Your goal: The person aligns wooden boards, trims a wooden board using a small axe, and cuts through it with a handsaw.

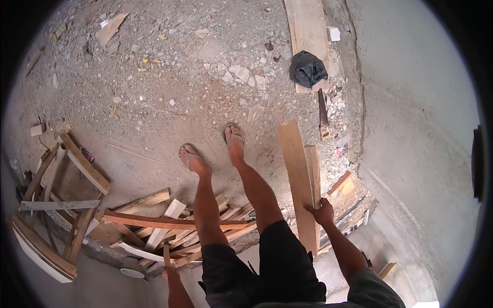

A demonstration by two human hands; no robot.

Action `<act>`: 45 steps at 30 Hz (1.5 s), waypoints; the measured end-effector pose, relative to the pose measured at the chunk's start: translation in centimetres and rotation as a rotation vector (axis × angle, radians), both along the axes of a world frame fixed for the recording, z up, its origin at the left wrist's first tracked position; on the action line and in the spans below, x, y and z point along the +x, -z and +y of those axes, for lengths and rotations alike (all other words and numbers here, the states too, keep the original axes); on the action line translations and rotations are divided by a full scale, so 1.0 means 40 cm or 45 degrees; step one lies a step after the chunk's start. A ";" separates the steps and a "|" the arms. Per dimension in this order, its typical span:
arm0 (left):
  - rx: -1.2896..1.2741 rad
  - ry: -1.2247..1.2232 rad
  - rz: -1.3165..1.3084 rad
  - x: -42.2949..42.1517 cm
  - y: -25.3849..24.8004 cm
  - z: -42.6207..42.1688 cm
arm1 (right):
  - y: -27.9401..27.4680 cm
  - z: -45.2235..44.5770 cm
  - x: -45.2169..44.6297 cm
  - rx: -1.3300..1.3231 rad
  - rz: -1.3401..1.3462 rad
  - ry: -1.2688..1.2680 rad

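On the right, my right hand (323, 211) is closed on the edge of a long wooden plank (296, 177), which stands lengthwise beside my leg. A narrower board (312, 163) lies against the plank's right side, partly hidden by it; whether my fingers also hold it is unclear. Low on the left, my left hand (168, 272) is wrapped round the wooden handle of what looks like a hammer (166, 251). Its short head is small and hard to make out against the scrap wood behind.
Scrap wood (154, 220) is piled behind my feet, with a broken wooden frame (64, 204) at left. A handsaw (323, 115) lies near a black plastic bag (308, 69) on a board (308, 23). Rubble (241, 73) covers the ground; a concrete wall (416, 102) stands at right.
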State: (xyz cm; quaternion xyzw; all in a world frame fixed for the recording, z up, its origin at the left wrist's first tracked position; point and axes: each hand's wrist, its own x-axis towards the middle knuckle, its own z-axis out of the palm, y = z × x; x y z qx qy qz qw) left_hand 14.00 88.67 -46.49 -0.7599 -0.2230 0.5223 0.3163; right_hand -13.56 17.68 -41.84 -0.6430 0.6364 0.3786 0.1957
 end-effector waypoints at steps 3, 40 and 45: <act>0.030 0.252 0.007 0.114 -0.153 -0.002 | 0.000 0.031 -0.006 0.041 0.038 0.163; -2.655 2.461 1.499 -0.101 0.897 -2.349 | 0.961 -0.017 -0.141 -1.510 -1.011 2.428; -2.687 2.635 0.921 -0.182 1.067 -2.461 | 1.169 0.265 -0.280 -1.393 0.508 1.367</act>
